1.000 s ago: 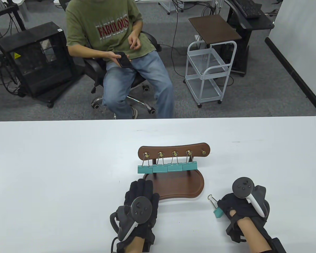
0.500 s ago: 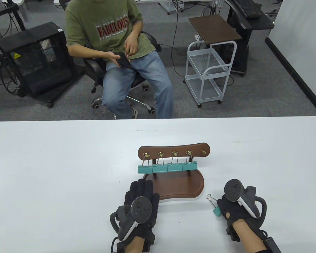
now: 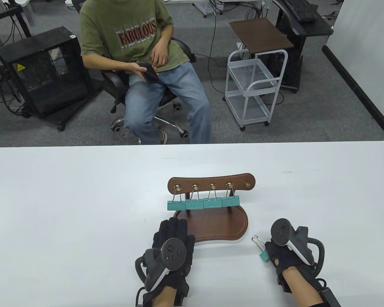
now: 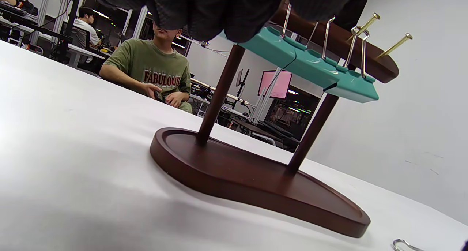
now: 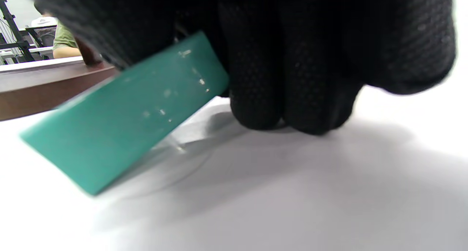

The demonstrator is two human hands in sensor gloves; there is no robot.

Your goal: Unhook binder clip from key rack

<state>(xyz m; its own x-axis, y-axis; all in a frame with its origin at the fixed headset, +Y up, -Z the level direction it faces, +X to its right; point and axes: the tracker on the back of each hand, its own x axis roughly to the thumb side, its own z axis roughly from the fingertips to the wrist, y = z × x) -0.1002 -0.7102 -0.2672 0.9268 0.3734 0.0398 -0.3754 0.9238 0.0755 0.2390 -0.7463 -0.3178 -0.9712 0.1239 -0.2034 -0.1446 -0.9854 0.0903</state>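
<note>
Right hand grips teal binder clip on desk, at 4 o'clock from key rack; left hand lies flat, released.

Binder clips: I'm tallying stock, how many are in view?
5. Four hang on the rack. One is in the right hand.

White table fills the lower half of the table view. Behind it a seated person in a green "FABULOUS" t-shirt and jeans, on a black office chair, holds a dark phone. Black PC case on the floor at left. White wire utility cart with a brown top at right. Grey carpet, cables across it.
</note>
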